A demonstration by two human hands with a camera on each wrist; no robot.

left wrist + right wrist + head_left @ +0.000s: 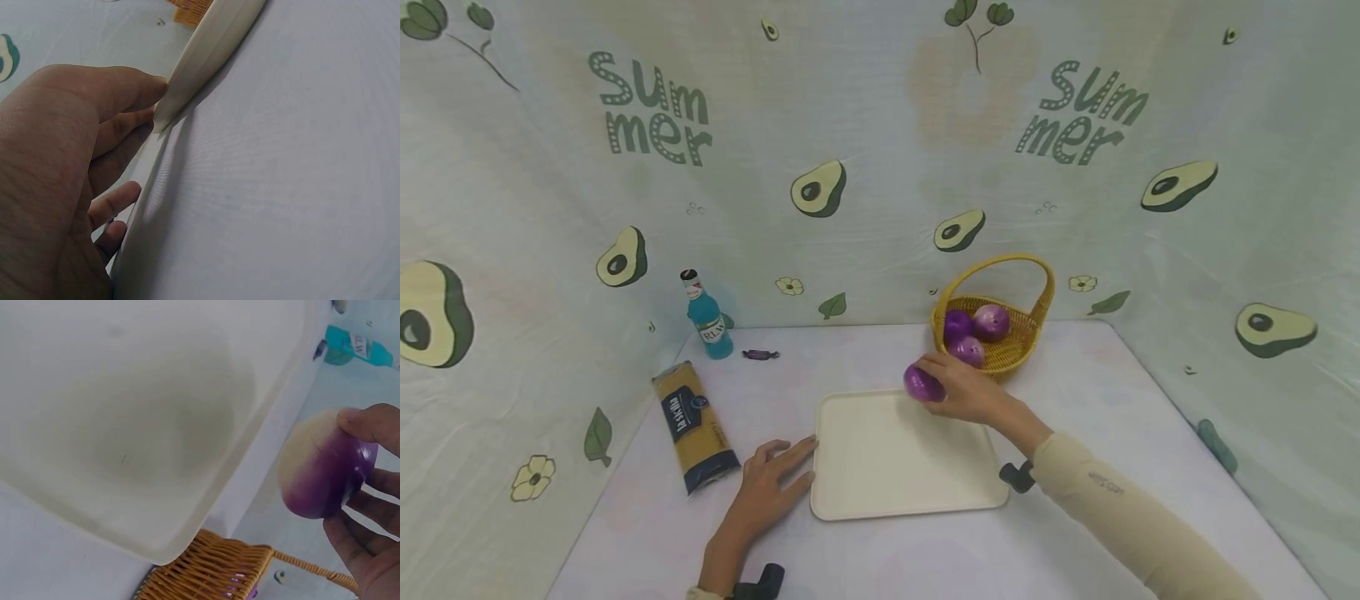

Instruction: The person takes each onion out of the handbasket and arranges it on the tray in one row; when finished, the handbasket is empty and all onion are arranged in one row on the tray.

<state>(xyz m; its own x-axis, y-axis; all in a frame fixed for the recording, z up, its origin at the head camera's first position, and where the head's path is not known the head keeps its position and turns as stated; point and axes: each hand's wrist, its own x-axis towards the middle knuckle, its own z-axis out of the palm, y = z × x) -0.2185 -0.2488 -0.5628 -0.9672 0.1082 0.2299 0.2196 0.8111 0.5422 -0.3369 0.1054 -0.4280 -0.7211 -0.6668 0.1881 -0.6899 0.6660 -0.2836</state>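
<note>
My right hand [966, 392] holds a round, shiny purple-and-cream vegetable [923, 384] above the far right part of a cream tray [910, 458]. Thumb and fingers are curled round this vegetable [328, 465] in the right wrist view. Against the tray's left edge rests my left hand [771, 483], its thumb and fingertips touching the rim [194, 69] from outside. Just behind the right hand stands a yellow wicker basket [1018, 346] with a tall handle. Several similar vegetables [991, 322] lie in it.
At the left lies a yellow-and-blue pasta packet [696, 425], close to the left hand. A blue bottle [711, 321] stands at the back left, with a small wrapped candy [761, 355] beside it. Avocado-printed cloth [880, 167] hangs behind the table and along both sides.
</note>
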